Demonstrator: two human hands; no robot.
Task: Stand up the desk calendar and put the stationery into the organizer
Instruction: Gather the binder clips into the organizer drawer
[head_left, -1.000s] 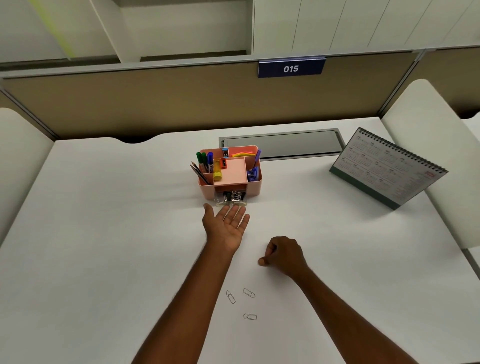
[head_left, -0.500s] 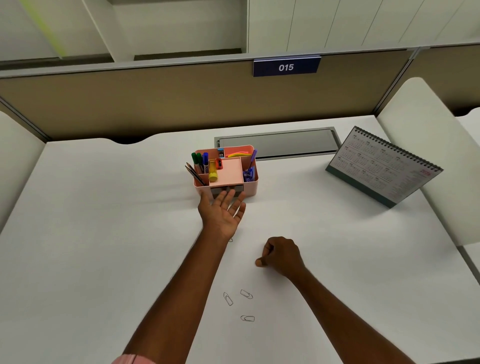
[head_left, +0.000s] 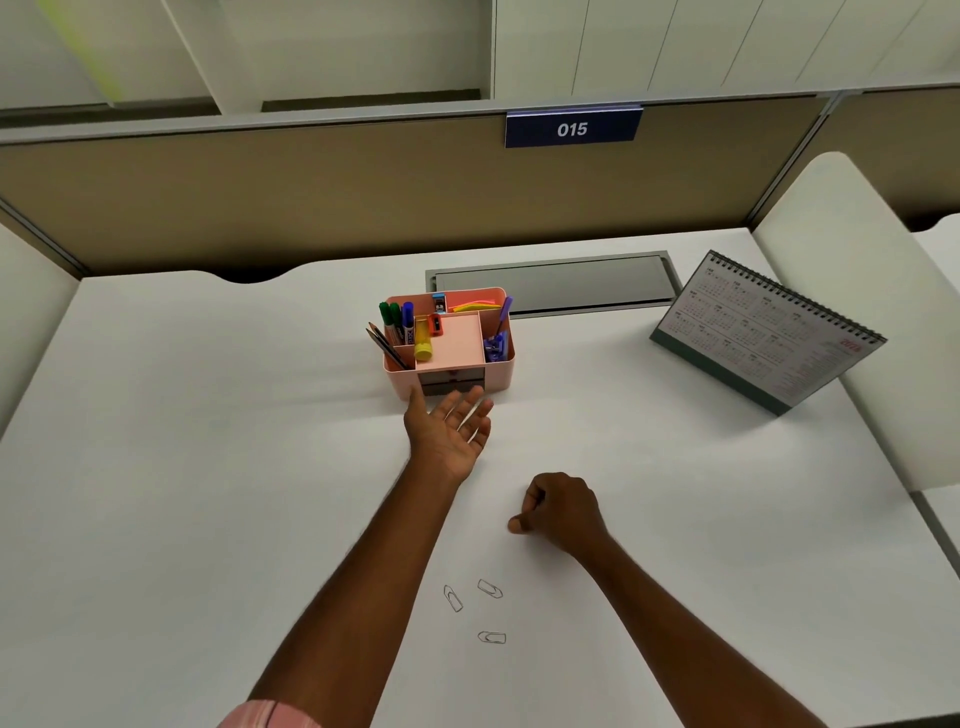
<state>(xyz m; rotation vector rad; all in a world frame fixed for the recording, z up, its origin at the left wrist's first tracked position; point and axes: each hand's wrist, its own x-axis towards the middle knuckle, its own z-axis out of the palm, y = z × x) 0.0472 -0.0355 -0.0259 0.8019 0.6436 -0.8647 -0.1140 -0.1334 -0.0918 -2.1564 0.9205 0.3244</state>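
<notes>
The pink organizer (head_left: 500, 358) stands mid-desk with markers, pencils, a yellow glue stick, a sharpener, sticky notes and a purple pen in it. Its small front drawer (head_left: 451, 383) sits pushed in. My left hand (head_left: 447, 434) lies palm up with straight fingers, fingertips just in front of that drawer. My right hand (head_left: 561, 512) rests on the desk as a loose fist, with nothing visible in it. Three paper clips (head_left: 490, 588) lie loose on the desk near me, between my forearms. The desk calendar (head_left: 769, 332) stands upright at the right.
A grey cable hatch (head_left: 550, 283) is set into the white desk (head_left: 208, 467) behind the organizer. Beige partition panels close off the back, and white padded dividers flank both sides.
The organizer's drawer was pulled out with clips inside; my left hand moved forward against it and it is now pushed in. My right hand stayed put.
</notes>
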